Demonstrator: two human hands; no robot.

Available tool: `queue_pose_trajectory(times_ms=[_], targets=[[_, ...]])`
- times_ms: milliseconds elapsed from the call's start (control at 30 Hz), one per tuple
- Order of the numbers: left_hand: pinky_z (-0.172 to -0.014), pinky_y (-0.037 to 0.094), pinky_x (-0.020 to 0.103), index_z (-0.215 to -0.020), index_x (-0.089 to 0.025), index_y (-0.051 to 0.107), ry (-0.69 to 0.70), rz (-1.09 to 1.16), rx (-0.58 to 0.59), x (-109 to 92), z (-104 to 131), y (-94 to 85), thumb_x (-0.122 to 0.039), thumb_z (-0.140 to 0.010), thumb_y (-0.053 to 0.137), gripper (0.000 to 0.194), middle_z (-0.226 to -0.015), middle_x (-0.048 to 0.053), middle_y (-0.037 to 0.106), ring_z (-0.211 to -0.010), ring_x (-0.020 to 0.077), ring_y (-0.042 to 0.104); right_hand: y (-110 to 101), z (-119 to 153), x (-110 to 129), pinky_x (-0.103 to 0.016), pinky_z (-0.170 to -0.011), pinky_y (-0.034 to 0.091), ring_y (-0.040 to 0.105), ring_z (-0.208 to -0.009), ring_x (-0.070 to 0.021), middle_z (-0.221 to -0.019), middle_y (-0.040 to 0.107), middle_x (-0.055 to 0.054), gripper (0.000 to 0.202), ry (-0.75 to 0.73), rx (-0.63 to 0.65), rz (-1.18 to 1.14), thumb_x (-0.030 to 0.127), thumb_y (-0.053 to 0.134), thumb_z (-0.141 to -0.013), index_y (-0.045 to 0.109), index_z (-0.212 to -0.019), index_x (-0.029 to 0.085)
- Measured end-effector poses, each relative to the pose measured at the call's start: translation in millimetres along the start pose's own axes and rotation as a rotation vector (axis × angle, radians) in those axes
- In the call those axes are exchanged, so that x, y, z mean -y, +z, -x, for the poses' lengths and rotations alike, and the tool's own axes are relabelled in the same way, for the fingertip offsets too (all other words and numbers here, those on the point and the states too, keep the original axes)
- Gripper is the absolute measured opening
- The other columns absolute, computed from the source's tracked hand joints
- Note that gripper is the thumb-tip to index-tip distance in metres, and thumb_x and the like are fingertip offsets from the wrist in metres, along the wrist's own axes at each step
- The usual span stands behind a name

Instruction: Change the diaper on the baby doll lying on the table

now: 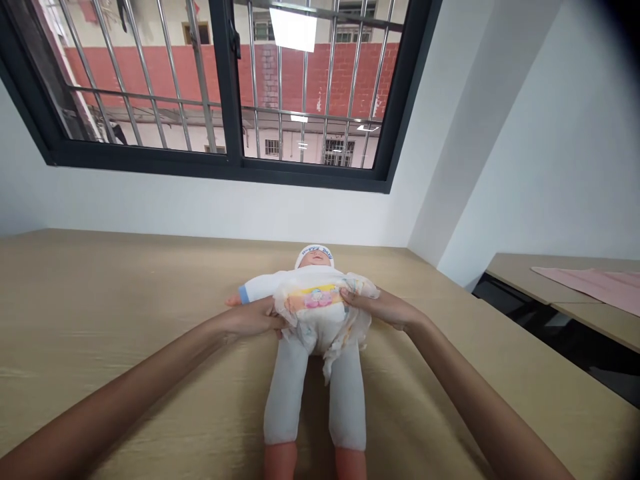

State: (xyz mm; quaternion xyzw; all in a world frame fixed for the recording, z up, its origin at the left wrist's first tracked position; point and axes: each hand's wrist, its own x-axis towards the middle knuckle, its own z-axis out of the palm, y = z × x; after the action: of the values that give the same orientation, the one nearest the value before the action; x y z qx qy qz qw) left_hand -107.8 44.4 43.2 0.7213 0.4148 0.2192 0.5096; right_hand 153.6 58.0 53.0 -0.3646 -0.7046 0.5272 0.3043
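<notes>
A baby doll (315, 410) in white clothes and a white cap lies on its back on the wooden table, head toward the window, legs toward me. Around its hips sits a diaper (323, 323) with a colourful printed front band. My left hand (260, 317) has its fingers closed on the diaper's edge at the left hip. At the right side, my right hand (377, 305) grips the diaper, thumb on the printed band and its other fingers behind it. One of the doll's arms stretches out to the left; its other arm is hidden.
The wooden table (125, 293) reaches back to a white wall. Above it is a dark-framed window (233, 80) with metal bars outside. To the right, past a dark gap, stands another surface (520, 272) with a pink cloth (600, 283) on it.
</notes>
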Motion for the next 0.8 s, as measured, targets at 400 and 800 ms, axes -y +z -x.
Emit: queue_pose_trajectory(times_ms=[400,800], targets=[[-0.098,0.036,0.036,-0.117,-0.016,0.056,0.156,0.443,0.243,21.4,-13.8,1.3,-0.024,-0.077,0.066,0.042,-0.114,0.008,0.062,-0.109,0.0225,0.054,-12.5,-2.2,-26.3,-0.036,-0.091,0.050,0.057,-0.108,-0.0257,-0.115,0.062,-0.007,0.050,0.210,0.067,-0.212,0.049,0.067,-0.072,0.061,-0.112,0.020],[-0.058,0.036,0.024,-0.067,-0.015,0.057,-0.056,0.170,0.114,15.6,-2.2,-19.7,-0.044,-0.069,0.069,0.032,-0.059,-0.003,0.050,-0.057,0.0098,0.043,-8.3,-4.7,-17.6,-0.030,-0.089,0.051,0.058,-0.107,-0.0212,-0.114,0.063,-0.004,0.046,0.198,0.068,-0.242,0.045,0.067,-0.074,0.059,-0.114,0.023]])
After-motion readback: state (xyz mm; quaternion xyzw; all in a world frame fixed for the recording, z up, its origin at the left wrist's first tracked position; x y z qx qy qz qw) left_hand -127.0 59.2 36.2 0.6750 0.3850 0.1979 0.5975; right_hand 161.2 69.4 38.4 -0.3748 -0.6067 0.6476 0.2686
